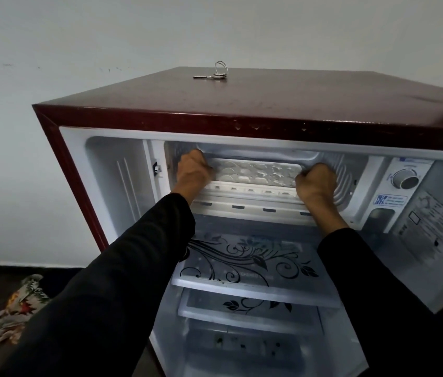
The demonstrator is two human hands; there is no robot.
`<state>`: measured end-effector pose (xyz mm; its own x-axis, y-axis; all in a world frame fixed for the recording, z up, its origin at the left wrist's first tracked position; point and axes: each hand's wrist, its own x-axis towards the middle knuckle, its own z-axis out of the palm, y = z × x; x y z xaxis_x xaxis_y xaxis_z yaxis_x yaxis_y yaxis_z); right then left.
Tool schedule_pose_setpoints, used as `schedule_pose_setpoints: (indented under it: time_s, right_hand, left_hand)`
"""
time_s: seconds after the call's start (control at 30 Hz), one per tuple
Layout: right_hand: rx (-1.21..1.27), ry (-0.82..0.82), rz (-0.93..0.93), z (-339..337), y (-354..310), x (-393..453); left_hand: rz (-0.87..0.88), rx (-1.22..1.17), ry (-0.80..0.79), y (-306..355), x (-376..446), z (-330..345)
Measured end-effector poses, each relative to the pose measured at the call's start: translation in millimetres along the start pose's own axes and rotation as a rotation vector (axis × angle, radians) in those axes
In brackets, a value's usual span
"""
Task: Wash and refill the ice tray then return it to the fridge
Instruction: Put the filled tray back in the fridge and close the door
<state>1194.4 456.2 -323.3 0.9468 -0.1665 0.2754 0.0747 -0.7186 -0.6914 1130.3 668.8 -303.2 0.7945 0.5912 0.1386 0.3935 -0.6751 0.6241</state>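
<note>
Plain white wall backs 1 maroon fridge (269, 115) with 1 key bunch (213, 74) near its top's rear edge. Inside the freezer compartment, 1 ice tray (255, 174) is gripped at both ends: left hand (193, 171), right hand (316, 183). Below sit 2 floral shelves (244, 265).

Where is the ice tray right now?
In the head view, the ice tray sits in the freezer compartment at the top of the open fridge, held between the left hand and right hand.

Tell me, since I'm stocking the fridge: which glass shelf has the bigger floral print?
The upper glass shelf, just under the freezer compartment; vines sweep across it, while the lower shelf shows only a few leaves.
</note>
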Motion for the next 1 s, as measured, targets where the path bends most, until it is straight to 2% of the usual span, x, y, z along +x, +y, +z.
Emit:
schedule_pose_setpoints:
  time_s: [0.17, 0.3, 0.43, 0.6, 0.83, 1.0]
  right_hand:
    - [-0.014, 0.009, -0.02, -7, -6, -11]
    - [-0.034, -0.012, -0.078, -20, -10, -41]
    - [0.024, -0.077, -0.167, -44, -6, -90]
    - [0.153, -0.061, -0.216, -85, 16, -164]
    - [0.178, -0.097, -0.229, -141, 56, -257]
    - [0.159, -0.009, -0.197, -179, 78, -313]
  left_hand:
    - [0.014, 0.092, 0.003, 7, -20, -14]
    - [0.144, 0.107, 0.051, 11, -58, -27]
    - [0.269, 0.053, 0.031, 7, -117, -30]
    - [0.315, -0.009, 0.034, 1, -208, -29]
    - [0.309, -0.006, -0.079, 1, -314, -29]
    - [0.345, -0.009, -0.136, 4, -372, -41]
